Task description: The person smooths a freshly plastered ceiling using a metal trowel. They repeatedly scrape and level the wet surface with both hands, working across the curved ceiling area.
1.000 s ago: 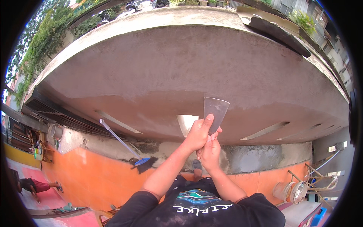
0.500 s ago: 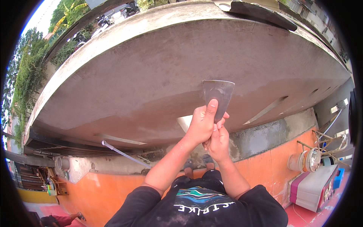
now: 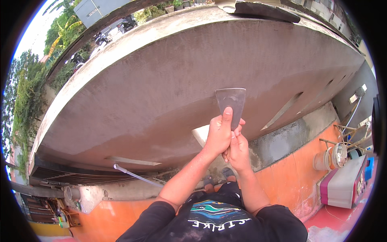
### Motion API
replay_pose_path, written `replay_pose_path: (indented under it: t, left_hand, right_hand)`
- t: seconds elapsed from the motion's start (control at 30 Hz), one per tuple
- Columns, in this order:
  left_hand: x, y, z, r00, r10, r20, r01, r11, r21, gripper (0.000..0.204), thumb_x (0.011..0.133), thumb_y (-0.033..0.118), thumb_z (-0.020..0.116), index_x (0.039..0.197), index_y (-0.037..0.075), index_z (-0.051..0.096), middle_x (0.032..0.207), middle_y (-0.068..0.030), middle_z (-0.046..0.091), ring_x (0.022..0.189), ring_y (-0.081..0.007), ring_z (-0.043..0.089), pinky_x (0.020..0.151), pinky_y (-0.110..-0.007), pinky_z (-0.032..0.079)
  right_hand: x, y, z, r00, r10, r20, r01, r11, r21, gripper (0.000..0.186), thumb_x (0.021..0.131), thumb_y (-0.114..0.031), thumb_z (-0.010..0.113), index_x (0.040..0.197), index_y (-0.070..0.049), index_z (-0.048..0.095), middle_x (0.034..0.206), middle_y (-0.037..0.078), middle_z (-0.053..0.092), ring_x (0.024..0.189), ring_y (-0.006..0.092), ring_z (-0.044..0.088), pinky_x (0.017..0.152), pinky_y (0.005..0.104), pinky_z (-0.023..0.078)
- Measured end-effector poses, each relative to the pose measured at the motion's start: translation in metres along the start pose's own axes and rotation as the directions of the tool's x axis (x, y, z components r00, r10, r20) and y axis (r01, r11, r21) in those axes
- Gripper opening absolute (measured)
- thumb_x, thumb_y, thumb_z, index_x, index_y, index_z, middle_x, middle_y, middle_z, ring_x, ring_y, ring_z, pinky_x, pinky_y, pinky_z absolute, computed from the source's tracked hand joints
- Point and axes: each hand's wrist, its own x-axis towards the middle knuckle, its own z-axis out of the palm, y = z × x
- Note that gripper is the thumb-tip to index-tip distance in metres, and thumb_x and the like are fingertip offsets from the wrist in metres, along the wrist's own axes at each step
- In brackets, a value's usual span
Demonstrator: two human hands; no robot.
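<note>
A scraper [image 3: 232, 99] with a wide, flat metal blade points up and away from me in front of the grey-brown wall [image 3: 161, 68]. My left hand [image 3: 219, 131] grips it, thumb pressed flat along the lower blade. Just below, my right hand [image 3: 238, 151] is closed round the handle end, fingers touching the left hand. Both hands hide the handle. The blade's edge appears at or close to the wall; whether it touches, I cannot tell. Lower down, the wall's surface is darker, as if damp.
Slots pierce the low wall, one [image 3: 282, 111] to the right. A pale pipe [image 3: 137, 175] slants at left. Buckets [image 3: 338, 156] and a grey-and-maroon box [image 3: 344, 183] stand at right on the orange floor [image 3: 282, 171]. A dark sheet [image 3: 262, 11] lies atop the wall.
My view has shifted slightly, and a person's leg at lower left has gone out of sight. Both hands keep the same hold on the scraper.
</note>
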Motion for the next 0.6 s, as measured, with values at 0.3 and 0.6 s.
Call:
replay_pose_path:
  t: [0.3,0.6]
  left_hand:
    - [0.002,0.007,0.002,0.997,-0.056,0.050,0.055,0.998,0.031,0.070,0.102,0.060,0.033,0.088,-0.003,0.060,0.064,-0.0013,0.054,0.058,-0.0082,0.051,0.054,-0.026,0.044]
    - [-0.010,-0.012,0.003,0.985,-0.172,-0.021,0.171,0.985,-0.026,0.071,0.101,0.061,0.033,0.088,-0.003,0.060,0.064,-0.0023,0.055,0.061,-0.0099,0.053,0.058,-0.027,0.045]
  right_hand:
    - [-0.002,-0.011,0.007,0.999,-0.020,-0.049,0.019,1.000,-0.020,0.029,0.107,-0.029,0.039,0.093,-0.005,0.046,0.059,0.000,0.048,0.042,0.0067,0.043,0.038,0.0220,0.037]
    - [-0.016,-0.006,-0.001,0.991,0.127,-0.033,-0.128,0.991,-0.036,0.028,0.106,-0.026,0.040,0.088,-0.006,0.045,0.058,0.000,0.047,0.042,0.0072,0.044,0.038,0.0219,0.036]
